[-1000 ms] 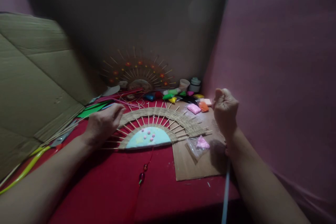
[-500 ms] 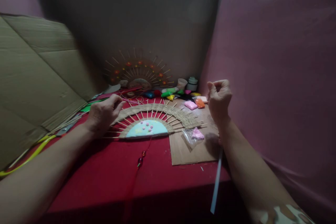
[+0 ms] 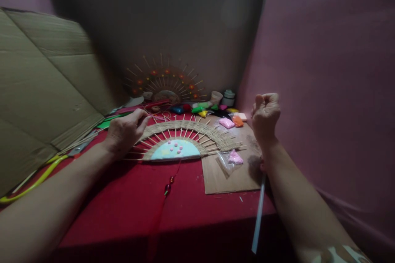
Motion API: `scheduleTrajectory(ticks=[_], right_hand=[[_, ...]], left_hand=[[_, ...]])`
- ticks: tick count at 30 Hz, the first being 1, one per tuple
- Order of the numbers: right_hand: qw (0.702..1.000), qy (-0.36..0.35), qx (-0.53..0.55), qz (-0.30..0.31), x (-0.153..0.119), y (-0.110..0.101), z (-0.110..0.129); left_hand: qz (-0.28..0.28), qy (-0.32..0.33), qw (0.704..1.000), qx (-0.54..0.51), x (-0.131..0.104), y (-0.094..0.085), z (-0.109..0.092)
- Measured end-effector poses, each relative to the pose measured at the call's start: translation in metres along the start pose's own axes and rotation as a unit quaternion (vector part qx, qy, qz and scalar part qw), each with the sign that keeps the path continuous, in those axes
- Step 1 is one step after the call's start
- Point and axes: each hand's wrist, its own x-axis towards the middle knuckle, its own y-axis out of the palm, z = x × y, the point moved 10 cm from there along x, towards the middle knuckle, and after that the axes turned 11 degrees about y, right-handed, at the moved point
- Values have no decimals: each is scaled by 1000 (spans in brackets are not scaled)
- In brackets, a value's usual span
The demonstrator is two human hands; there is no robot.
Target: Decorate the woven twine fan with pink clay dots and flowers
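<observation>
A half-round woven fan [image 3: 185, 125] with thin radiating sticks lies on the red cloth and partly over a brown board. Its pale blue centre [image 3: 160, 152] carries several small pink dots. My left hand [image 3: 127, 131] is closed at the fan's left end, thumb and forefinger together on it, covering some sticks. My right hand [image 3: 266, 116] is raised above the board's right side, its fingers curled into a tight pinch; whatever is inside is hidden. Nearest below it, a clear bag [image 3: 228, 166] with a pink lump of clay [image 3: 235, 157] rests on the board.
Colourful clay packets, including a pink one [image 3: 226, 123] and an orange one [image 3: 238, 121], lie behind the fan. A decorated fan [image 3: 166, 84] stands at the back beside a cup [image 3: 216, 98] and jar [image 3: 228, 97]. Cardboard [image 3: 46, 78] rises left; a pale stick [image 3: 258, 218] juts off the front.
The whole view has shifted slightly, so things appear a little further right. My right hand has moved a bit to the right, still closed. My left hand stays at the fan.
</observation>
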Motion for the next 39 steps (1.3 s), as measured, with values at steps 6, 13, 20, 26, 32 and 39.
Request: scheduleTrajectory(ticks=[6,13,20,26,32,39], right_hand=[[1000,13,-12,-22,-2,-4,-4],[1000,23,-15,-7,-7,3,-6],[999,34,-33,1,-7,3,-9],[998,37,-44,-7,-6,1,-10],[996,38,-75,-13,-6,0,-12],[993,43,-107,-13,-9,0,-6]], left_hand=[[-17,12,1000,-21,-2,2,6],[-2,6,999,-45,-5,9,6],[-16,28,998,-55,-5,9,-2],[-4,44,996,-72,-7,13,-8],[-9,34,994,-102,-8,15,-5],[-5,42,988,-150,-9,13,-14]])
